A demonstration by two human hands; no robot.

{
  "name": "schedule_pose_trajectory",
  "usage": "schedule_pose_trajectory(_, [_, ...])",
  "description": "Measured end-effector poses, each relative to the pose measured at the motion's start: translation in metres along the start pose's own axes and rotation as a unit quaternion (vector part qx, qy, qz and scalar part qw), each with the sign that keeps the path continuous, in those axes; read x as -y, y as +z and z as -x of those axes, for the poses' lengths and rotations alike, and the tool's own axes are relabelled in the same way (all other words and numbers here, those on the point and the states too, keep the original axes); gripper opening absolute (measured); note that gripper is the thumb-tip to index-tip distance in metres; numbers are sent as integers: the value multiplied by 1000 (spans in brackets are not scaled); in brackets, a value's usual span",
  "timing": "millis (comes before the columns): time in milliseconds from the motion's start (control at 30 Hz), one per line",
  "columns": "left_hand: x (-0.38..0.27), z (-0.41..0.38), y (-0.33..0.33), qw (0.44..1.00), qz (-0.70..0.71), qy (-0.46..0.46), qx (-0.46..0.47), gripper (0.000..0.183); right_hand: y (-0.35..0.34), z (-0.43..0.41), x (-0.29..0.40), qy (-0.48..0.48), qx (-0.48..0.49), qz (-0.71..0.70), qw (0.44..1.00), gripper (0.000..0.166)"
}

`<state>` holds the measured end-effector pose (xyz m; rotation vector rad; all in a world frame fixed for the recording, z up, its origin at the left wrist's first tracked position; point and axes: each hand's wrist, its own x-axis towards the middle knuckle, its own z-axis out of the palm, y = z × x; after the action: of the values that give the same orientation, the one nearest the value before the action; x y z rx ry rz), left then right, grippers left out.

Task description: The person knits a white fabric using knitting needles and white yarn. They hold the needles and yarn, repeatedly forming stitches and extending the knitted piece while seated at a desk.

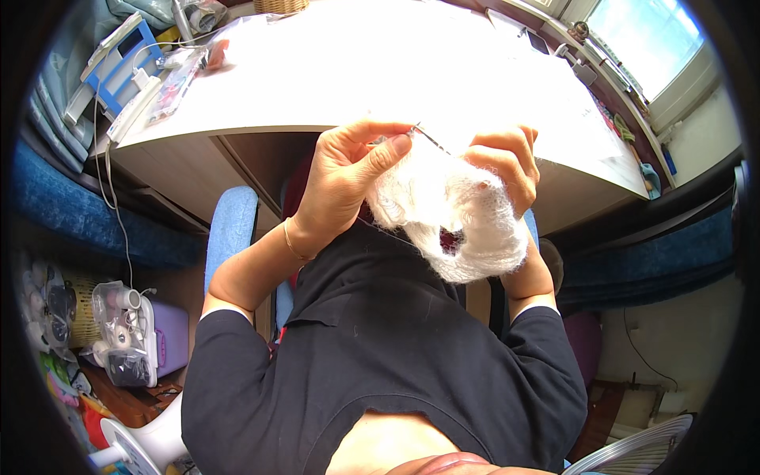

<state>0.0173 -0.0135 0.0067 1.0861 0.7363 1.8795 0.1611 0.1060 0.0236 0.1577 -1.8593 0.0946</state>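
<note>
A fluffy white knitted piece [475,234] hangs between my two hands above my lap, with a dark opening in its lower part. My left hand [350,172] pinches its upper left edge between thumb and index finger. A thin dark needle or hook [432,138] sticks out there, its tip close to that thumb; which kind of tool it is, I cannot tell. Curled around the right side of the knitting is my right hand [504,163], its fingertips partly hidden. One thin strand of yarn [386,230] runs below my left hand towards the piece.
A bright, overexposed white desk [332,77] spans the front. At its left stand a blue-and-white stand [122,65] and a power strip [133,110] with cables. Blue chair armrests [231,231] flank me. Lower left are a purple storage box [169,338] and a white fan-like appliance [142,439].
</note>
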Motion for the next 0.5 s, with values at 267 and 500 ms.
schedule_pose_trajectory(267, [4,-2,2,999,28,-7,-19,17,4,-3,-2,-11,24,49,998,23])
schedule_pose_trajectory(500, [7,3,3,995,-16,-84,45,13,4,-10,-6,61,196,-51,977,53])
